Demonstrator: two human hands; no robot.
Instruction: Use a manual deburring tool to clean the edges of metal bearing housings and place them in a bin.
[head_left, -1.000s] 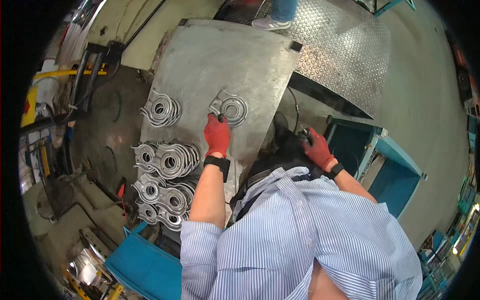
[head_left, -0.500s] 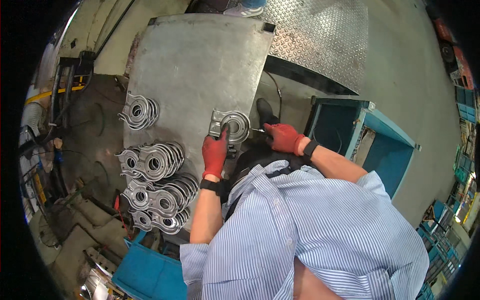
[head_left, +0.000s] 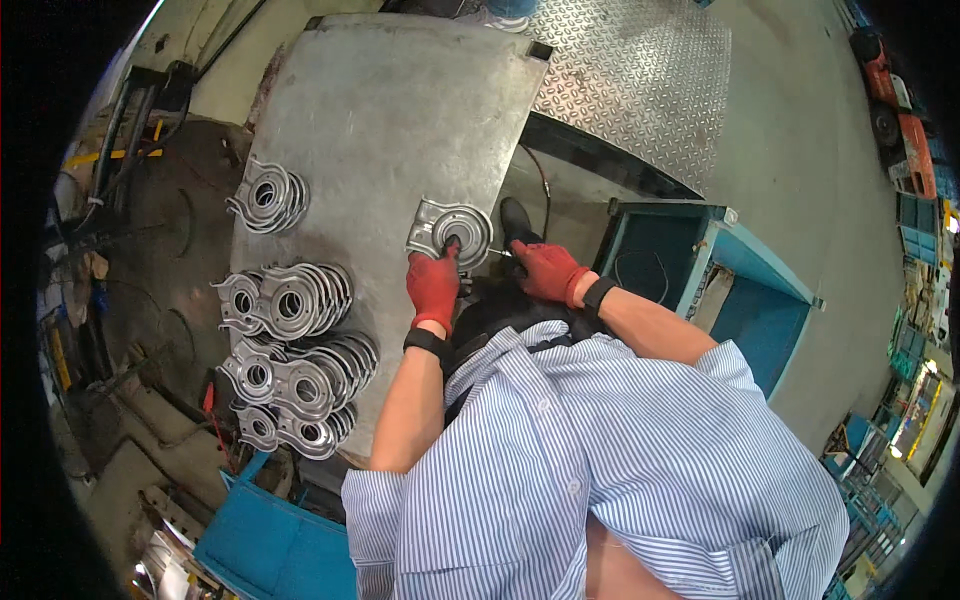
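Note:
A stamped metal bracket (head_left: 466,222) with a round ringed dish lies near the right edge of the metal table (head_left: 390,110). My left hand (head_left: 434,288), in a red glove with dark fingertips, holds it at the near side, a finger reaching into the ring's centre. Close to the bracket's right rim, my right hand (head_left: 550,273) is closed round a thin, pale rod-like tool (head_left: 501,252). The tool's tip points at the rim; whether it touches cannot be made out. Most of the tool is hidden in the glove.
Stacks of similar brackets (head_left: 300,300) line the table's left side, with a smaller stack (head_left: 268,196) farther off. To the right stands a blue metal bin (head_left: 762,262). Beyond it lies a tread-plate platform (head_left: 630,90). A blue metal box (head_left: 275,540) sits at the near left.
The whole view has shifted slightly, moving the table and stacks left. My left hand's finger stays at the ring, and my right hand keeps the thin tool at the bracket's right rim.

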